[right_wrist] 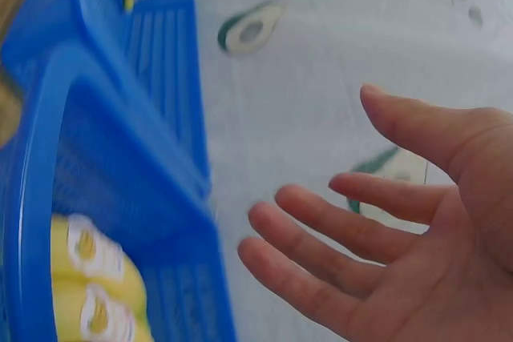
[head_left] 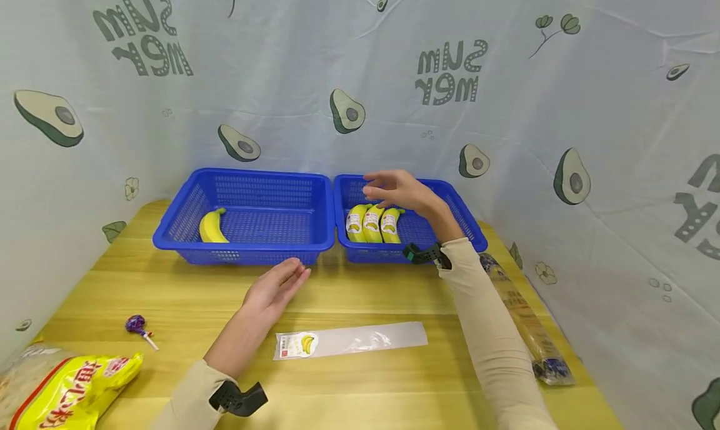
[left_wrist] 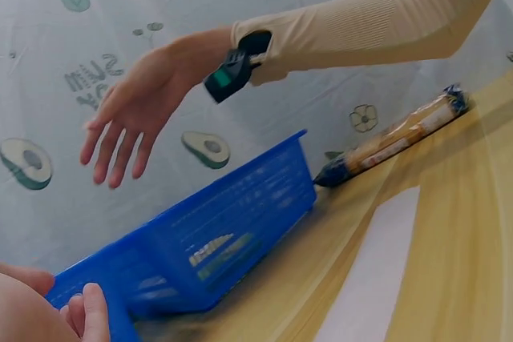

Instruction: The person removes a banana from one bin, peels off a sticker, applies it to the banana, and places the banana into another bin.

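Note:
Above the right blue basket (head_left: 458, 220) hovers my right hand (head_left: 400, 191), its fingers loosely spread and holding nothing. Beneath it lie several packaged bananas (head_left: 372, 222) with white labels, side by side at the basket's left. My left hand (head_left: 274, 290) is held over the table just in front of the left blue basket (head_left: 242, 247), with relaxed fingers and nothing in them. A single unlabelled banana (head_left: 212, 226) sits at the left inside that basket. On the table between my forearms lies a flat clear plastic bag (head_left: 360, 340) with a banana label at its left end.
A purple-wrapped lollipop (head_left: 137, 325) lies at the left of the wooden table. A yellow food packet (head_left: 73, 386) occupies the front left corner. Along the right edge stretches a long wrapped package (head_left: 525, 320), partly behind my right forearm. A printed curtain (head_left: 292, 80) hangs behind the baskets.

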{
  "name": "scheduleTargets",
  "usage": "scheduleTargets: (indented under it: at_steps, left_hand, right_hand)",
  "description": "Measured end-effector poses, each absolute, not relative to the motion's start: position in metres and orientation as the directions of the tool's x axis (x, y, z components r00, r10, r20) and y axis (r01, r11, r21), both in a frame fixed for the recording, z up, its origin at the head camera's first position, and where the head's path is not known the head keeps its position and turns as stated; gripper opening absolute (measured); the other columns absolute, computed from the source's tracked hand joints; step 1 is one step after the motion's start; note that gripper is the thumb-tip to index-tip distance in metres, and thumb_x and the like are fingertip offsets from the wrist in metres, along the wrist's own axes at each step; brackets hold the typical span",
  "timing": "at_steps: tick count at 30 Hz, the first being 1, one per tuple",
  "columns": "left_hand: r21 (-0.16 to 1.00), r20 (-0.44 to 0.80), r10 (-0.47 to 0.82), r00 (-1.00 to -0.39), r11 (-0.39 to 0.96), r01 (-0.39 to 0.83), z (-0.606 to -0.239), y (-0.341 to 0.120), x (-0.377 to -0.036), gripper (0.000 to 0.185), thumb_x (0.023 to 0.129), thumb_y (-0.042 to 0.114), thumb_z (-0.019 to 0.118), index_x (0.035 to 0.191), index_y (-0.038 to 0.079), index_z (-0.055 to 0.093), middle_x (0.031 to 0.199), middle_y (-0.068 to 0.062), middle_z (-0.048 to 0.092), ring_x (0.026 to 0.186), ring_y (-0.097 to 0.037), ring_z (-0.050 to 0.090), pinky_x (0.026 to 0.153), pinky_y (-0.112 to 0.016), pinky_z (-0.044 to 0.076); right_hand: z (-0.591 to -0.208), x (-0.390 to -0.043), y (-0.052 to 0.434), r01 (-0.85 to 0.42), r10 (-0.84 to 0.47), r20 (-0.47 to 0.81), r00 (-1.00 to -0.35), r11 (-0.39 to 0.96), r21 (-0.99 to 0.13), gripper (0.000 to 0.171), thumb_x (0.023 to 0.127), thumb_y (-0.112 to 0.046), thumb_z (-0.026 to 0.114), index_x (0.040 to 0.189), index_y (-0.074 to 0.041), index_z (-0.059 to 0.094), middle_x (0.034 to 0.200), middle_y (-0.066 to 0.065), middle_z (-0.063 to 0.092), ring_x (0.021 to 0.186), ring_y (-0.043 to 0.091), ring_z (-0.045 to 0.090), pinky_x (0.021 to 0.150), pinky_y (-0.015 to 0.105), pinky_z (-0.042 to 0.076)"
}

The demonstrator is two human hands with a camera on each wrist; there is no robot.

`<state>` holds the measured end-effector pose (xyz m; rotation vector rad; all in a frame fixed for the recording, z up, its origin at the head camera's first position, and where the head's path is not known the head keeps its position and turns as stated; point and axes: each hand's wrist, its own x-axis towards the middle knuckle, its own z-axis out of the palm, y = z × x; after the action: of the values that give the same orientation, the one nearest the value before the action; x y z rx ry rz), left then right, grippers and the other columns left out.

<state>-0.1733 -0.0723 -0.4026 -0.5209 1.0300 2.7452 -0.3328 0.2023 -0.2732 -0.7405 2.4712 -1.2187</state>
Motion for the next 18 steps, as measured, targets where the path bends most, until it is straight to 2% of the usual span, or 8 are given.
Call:
scheduleTargets:
  at_steps: [6, 9, 12, 14, 16, 18]
  left_hand:
    - [0.591, -0.392, 0.003, -0.92, -0.766, -0.254, -0.397, -0.105, -0.173, 0.052, 0.108, -0.007, 0.055, 0.157, -0.002, 0.037, 0.108, -0.007, 0.061, 0.11, -0.015, 0.064, 0.11, -0.028, 0.054]
    - [0.583, -0.395, -0.007, -0.918, -0.775, -0.245, -0.394, -0.12, -0.172, 0.037, 0.108, -0.005, 0.056, 0.144, 0.001, 0.048, 0.108, -0.007, 0.062, 0.109, -0.014, 0.064, 0.11, -0.027, 0.053]
    - [0.554, -0.409, -0.018, -0.912, -0.799, -0.233, -0.392, -0.136, -0.172, 0.013, 0.108, -0.004, 0.057, 0.119, 0.002, 0.06, 0.104, -0.007, 0.064, 0.106, -0.015, 0.065, 0.11, -0.027, 0.054]
    - [0.536, -0.414, -0.03, -0.91, -0.816, -0.217, -0.391, -0.147, -0.171, 0.009, 0.108, -0.003, 0.057, 0.107, 0.004, 0.063, 0.102, -0.008, 0.065, 0.104, -0.015, 0.066, 0.11, -0.026, 0.054]
    - [0.509, -0.431, -0.042, -0.901, -0.836, -0.205, -0.39, -0.159, -0.17, 0.008, 0.108, -0.001, 0.058, 0.105, 0.004, 0.064, 0.102, -0.009, 0.065, 0.104, -0.015, 0.065, 0.11, -0.026, 0.054]
    - [0.483, -0.449, -0.05, -0.892, -0.854, -0.195, -0.388, -0.172, -0.169, 0.006, 0.108, 0.001, 0.059, 0.112, 0.005, 0.061, 0.104, -0.009, 0.064, 0.106, -0.015, 0.065, 0.11, -0.026, 0.053]
  right_hand:
    - [-0.265, -0.325, 0.172, -0.375, -0.662, -0.026, -0.749, 0.456, -0.807, 0.05, 0.111, -0.021, 0.064, 0.155, 0.0, 0.053, 0.147, 0.022, 0.064, 0.128, 0.036, 0.067, 0.102, 0.045, 0.061]
    - [-0.264, -0.323, 0.158, -0.437, -0.716, -0.04, -0.697, 0.468, -0.768, 0.048, 0.111, -0.018, 0.063, 0.154, 0.001, 0.054, 0.146, 0.021, 0.065, 0.133, 0.037, 0.065, 0.106, 0.046, 0.059]
    - [-0.265, -0.322, 0.144, -0.505, -0.764, -0.078, -0.64, 0.495, -0.708, 0.049, 0.111, -0.02, 0.063, 0.155, 0.0, 0.053, 0.147, 0.018, 0.065, 0.136, 0.034, 0.063, 0.11, 0.046, 0.055]
    - [-0.266, -0.322, 0.133, -0.538, -0.791, -0.103, -0.604, 0.499, -0.68, 0.05, 0.111, -0.022, 0.063, 0.156, -0.001, 0.053, 0.148, 0.015, 0.065, 0.138, 0.031, 0.062, 0.114, 0.046, 0.053]
    - [-0.267, -0.321, 0.12, -0.559, -0.81, -0.116, -0.575, 0.492, -0.667, 0.051, 0.111, -0.024, 0.063, 0.156, -0.002, 0.053, 0.148, 0.013, 0.066, 0.139, 0.029, 0.062, 0.116, 0.045, 0.051]
    - [-0.268, -0.32, 0.107, -0.57, -0.826, -0.116, -0.552, 0.475, -0.67, 0.051, 0.111, -0.024, 0.064, 0.156, -0.002, 0.053, 0.148, 0.012, 0.066, 0.139, 0.028, 0.062, 0.117, 0.044, 0.051]
